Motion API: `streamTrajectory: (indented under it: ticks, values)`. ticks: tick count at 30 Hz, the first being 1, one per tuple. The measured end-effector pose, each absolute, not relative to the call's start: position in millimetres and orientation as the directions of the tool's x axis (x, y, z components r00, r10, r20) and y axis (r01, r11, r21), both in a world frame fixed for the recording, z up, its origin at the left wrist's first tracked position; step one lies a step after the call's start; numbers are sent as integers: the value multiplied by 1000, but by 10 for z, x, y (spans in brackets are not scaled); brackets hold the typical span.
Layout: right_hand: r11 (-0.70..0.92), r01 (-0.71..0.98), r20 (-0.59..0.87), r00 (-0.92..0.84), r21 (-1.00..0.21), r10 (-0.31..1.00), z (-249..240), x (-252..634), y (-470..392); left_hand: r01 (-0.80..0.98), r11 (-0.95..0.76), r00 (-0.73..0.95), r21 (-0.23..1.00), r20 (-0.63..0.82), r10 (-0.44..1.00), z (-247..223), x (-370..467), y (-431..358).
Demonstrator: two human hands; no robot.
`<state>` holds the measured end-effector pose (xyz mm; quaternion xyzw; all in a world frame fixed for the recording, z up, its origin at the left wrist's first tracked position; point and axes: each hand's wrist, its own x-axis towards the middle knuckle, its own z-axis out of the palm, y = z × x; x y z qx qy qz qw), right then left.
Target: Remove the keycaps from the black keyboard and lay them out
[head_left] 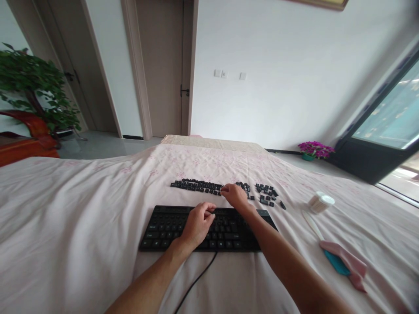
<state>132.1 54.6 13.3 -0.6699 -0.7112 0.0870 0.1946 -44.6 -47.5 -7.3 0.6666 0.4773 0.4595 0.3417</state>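
Note:
A black keyboard [170, 226] lies on the pink cloth, with keycaps on much of its lower and left part. My left hand [200, 222] is over its upper middle, fingers bent and drawn together; what they hold, if anything, is too small to tell. Beyond the keyboard, loose black keycaps [196, 185] lie in rows, with more keycaps [266, 189] grouped at the right. My right hand [234, 195] reaches past the keyboard's back edge to the right end of the long rows, its fingertips pinched at a keycap.
A white round container [321, 202] stands on the cloth at the right. Nearer lie a pink cloth [348, 257] and a blue item [336, 262]. The keyboard's black cable [199, 279] runs toward me between my forearms.

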Motion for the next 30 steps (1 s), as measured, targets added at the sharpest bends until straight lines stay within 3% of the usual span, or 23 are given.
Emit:
streamTrajectory:
  ticks: [10,19,25,30]
  values:
    - [509,647,301,-412,-567,860,580,1370,-40,322,-329,134,888,301,944,-122,-434,-469]
    - [358,364,210,-386,-860,898,332,1406,-265,422,-379,186,824,330,925,-100,-428,-523]
    - [415,313,225,-496,-854,838,339,1371,-292,503,-387,217,773,320,922,-62,-430,-536]
    - [494,411,251,-517,-766,819,422,1379,-327,559,-410,257,721,319,912,-38,-421,-561]
